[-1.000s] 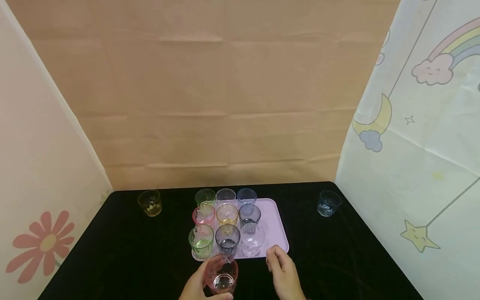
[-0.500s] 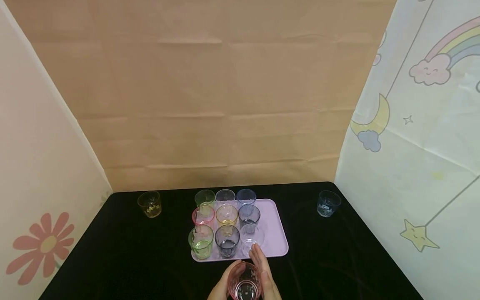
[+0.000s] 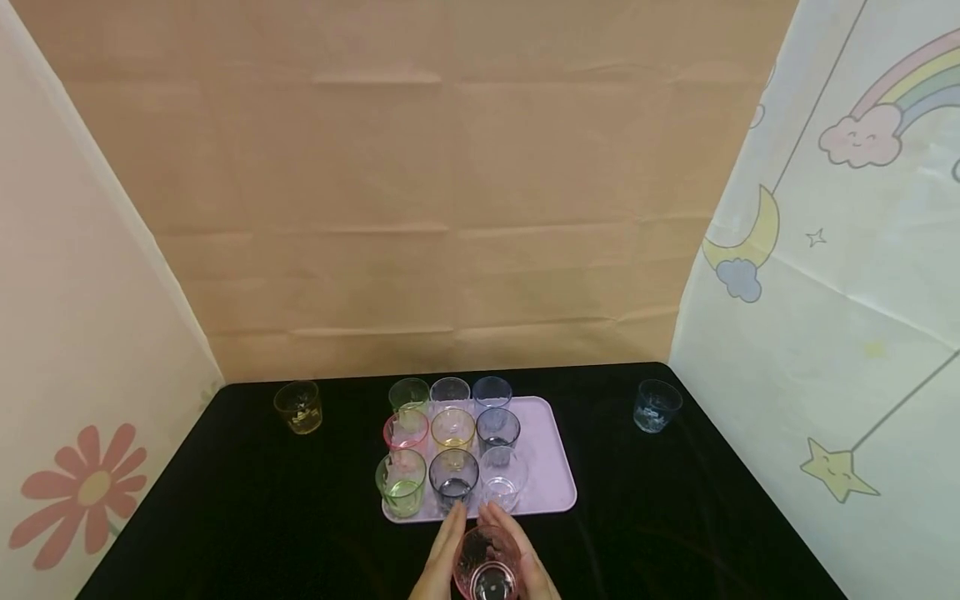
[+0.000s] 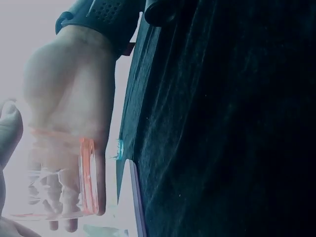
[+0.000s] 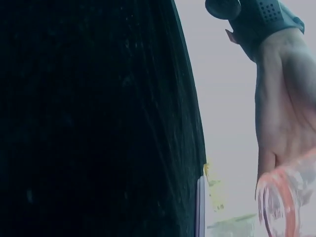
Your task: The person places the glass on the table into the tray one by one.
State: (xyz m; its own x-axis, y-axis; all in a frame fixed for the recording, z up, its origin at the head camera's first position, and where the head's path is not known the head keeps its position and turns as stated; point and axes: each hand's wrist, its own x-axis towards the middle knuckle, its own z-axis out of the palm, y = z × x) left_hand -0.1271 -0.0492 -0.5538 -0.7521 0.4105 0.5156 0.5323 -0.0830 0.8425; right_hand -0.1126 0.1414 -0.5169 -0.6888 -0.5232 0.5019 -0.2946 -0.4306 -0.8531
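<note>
A pink-tinted glass (image 3: pixel 487 554) is held between my two palms at the near side of the tray, its mouth facing the head camera. My left hand (image 3: pixel 435 562) lies along its left side with fingers straight. Against the opposite side is my right hand (image 3: pixel 527 557), its fingers also extended forward. In the left wrist view, the right hand's straight fingers show through the glass (image 4: pixel 59 177). The right wrist view catches only part of the glass (image 5: pixel 291 197), with the left palm behind it. Just beyond are a dark grey glass (image 3: pixel 453 479) and a colourless glass (image 3: pixel 504 479).
A lilac tray (image 3: pixel 551 467) carries several tinted glasses in three rows, including a green one (image 3: pixel 402 487) at front left. A yellow glass (image 3: pixel 298 408) stands at the table's far left, a blue glass (image 3: pixel 657 407) at its far right. Paper walls surround the black table (image 3: pixel 675 517).
The right hand has come in from the right to the glass. The left hand has carried the glass rightward and nearer, and its fingers have straightened from their grip.
</note>
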